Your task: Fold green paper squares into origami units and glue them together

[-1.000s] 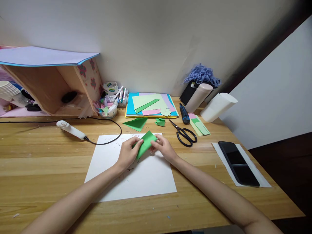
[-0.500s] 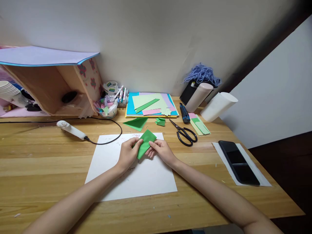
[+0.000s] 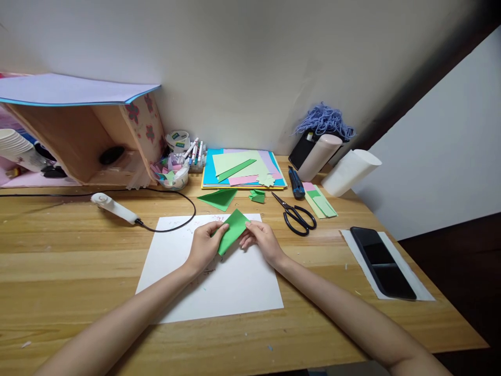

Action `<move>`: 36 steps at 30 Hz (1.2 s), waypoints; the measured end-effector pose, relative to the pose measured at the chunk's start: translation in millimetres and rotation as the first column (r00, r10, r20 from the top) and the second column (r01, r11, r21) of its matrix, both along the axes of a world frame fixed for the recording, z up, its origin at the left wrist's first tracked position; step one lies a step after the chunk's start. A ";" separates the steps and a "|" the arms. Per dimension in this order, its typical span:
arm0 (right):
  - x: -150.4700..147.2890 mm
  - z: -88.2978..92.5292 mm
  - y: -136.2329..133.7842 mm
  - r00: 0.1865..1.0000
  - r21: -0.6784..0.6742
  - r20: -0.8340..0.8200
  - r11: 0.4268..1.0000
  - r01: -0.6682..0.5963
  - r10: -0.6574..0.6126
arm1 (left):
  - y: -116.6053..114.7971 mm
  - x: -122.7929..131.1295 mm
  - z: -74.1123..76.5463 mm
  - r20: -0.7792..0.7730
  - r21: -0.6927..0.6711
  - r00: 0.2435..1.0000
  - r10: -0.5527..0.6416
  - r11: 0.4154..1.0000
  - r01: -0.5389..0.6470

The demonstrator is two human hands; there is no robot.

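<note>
A piece of green paper (image 3: 234, 231) is held up between my two hands, over a white sheet (image 3: 235, 292) on the table. My left hand (image 3: 206, 244) pinches its left edge, thumb on top. At the paper's right corner, my right hand (image 3: 263, 241) grips with thumb and forefinger, the other fingers curled below. Whether the paper is folded double I cannot tell. Just behind lie a green paper triangle (image 3: 219, 199) and a small cut green piece (image 3: 257, 196). Black-handled scissors (image 3: 295, 214) rest to the right of the hands, blades pointing away.
A white glue gun (image 3: 114, 208) with a black cord lies left. Coloured paper sheets (image 3: 213, 162) are stacked at the back beside a tub of scraps (image 3: 172, 175). Further right are a utility knife (image 3: 296, 183), paper strips (image 3: 321, 201), white rolls (image 3: 350, 172) and a phone (image 3: 383, 262).
My right hand has slid outward to the right along the green paper, from its face to its right corner. My left hand keeps its pinch, almost unmoved.
</note>
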State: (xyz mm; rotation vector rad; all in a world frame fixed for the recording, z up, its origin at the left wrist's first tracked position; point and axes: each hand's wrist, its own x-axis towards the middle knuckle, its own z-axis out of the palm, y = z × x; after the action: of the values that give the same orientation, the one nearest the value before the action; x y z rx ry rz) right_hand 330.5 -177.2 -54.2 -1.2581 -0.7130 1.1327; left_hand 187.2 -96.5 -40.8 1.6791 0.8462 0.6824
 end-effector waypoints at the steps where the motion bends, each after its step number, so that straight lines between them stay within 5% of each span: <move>1: -0.4 0.0 -0.1 1.000 -0.002 0.008 1.000 0.005 -0.005 | 0.1 -0.1 -0.2 -0.003 0.000 1.000 -0.001 1.000 0.001; 8: 3.7 5.0 -0.5 0.999 0.015 -0.046 1.000 -0.006 0.007 | 2.2 -1.9 1.5 -0.031 -0.009 0.999 -0.030 1.000 0.029; 15: 16.7 10.9 2.6 0.947 -0.087 0.104 0.951 -0.296 0.305 | 6.5 -3.0 3.8 -0.075 -0.048 0.989 -0.127 0.991 0.123; 19: 13.4 5.7 3.4 0.986 -0.050 0.154 0.997 -0.057 0.064 | 8.9 -3.6 4.0 0.059 -0.122 0.993 0.099 0.988 -0.091; 23: 3.8 1.1 1.1 0.973 0.021 0.183 0.990 0.139 -0.140 | 1.6 -3.9 4.7 0.082 -0.223 0.996 -0.036 0.973 0.054; 27: -6.2 2.0 -4.2 0.969 0.042 0.211 0.992 0.119 -0.126 | -10.5 -2.3 5.1 -0.010 -0.196 0.981 -0.193 0.963 0.188; 36: -9.7 4.5 -6.5 0.973 0.033 0.225 0.999 0.040 -0.046 | -8.8 -1.8 7.7 -0.044 -0.120 0.987 -0.157 0.981 0.151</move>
State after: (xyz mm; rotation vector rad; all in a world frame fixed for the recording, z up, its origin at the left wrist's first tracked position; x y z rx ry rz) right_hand 320.8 -183.8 -49.6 -1.3859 -0.8638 0.9494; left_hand 185.4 -105.3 -33.1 1.6443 0.7695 0.4752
